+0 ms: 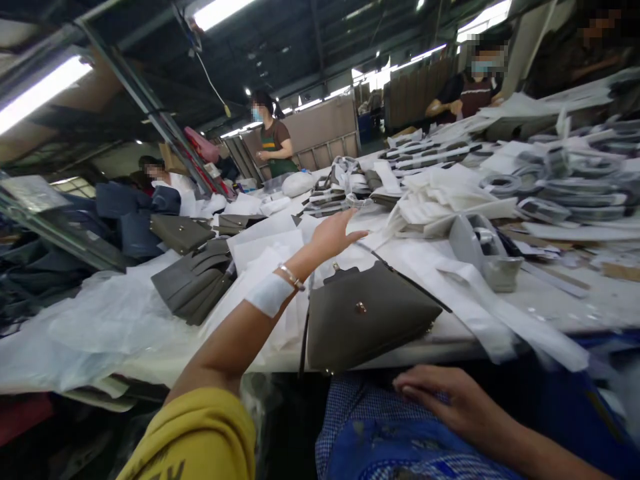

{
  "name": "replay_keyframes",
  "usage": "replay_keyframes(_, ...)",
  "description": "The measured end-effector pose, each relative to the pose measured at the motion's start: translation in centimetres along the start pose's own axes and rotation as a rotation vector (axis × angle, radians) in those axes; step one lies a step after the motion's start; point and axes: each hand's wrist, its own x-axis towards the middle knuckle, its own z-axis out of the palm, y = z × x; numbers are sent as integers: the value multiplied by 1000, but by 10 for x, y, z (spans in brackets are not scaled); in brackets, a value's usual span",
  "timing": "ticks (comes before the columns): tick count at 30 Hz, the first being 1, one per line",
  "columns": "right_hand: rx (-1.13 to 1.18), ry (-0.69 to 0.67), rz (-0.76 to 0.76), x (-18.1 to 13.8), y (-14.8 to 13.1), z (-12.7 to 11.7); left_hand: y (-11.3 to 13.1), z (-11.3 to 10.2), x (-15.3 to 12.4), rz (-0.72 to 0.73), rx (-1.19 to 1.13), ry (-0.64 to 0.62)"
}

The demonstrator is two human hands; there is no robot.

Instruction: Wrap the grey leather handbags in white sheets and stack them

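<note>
My left hand reaches far out over the table, fingers stretched towards a heap of white cloth bags and grey straps. It holds nothing. A grey leather handbag with a small brass stud lies at the table's near edge, just below that arm. Resting flat on my blue checked apron, under the table edge, is my right hand, fingers extended and empty.
A stack of grey bags lies left of my arm, with clear plastic sheets beyond it. White dust bags and packed straps cover the right side. Three other people work at the far end.
</note>
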Motion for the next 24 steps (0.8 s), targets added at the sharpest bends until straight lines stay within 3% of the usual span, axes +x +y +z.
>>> replay_keyframes(3, -356, 324, -217, 13, 6, -42, 4, 13, -77, 13, -128, 111)
replay_keyframes(5, -533, 427, -227, 29, 18, -63, 8, 29, -134, -53, -174, 127)
replay_keyframes(8, -597, 344, -152, 52, 41, -76, 9, 61, -203, -204, -138, 84)
replay_keyframes(10, -548, 279, -140, 58, 52, -74, 8, 79, -229, -279, -172, 65)
replay_keyframes(13, -513, 303, -126, 49, 57, -69, 2, 93, -233, -287, -274, 93)
replay_keyframes(18, -750, 403, -70, 22, 38, -76, -5, 86, -202, -154, -263, 77)
replay_keyframes(20, -905, 344, -147, 25, 25, -79, 1, 80, -190, -82, -113, 12)
replay_keyframes(24, -1062, 82, -345, 53, 8, -76, 14, 74, -177, 112, 104, -122)
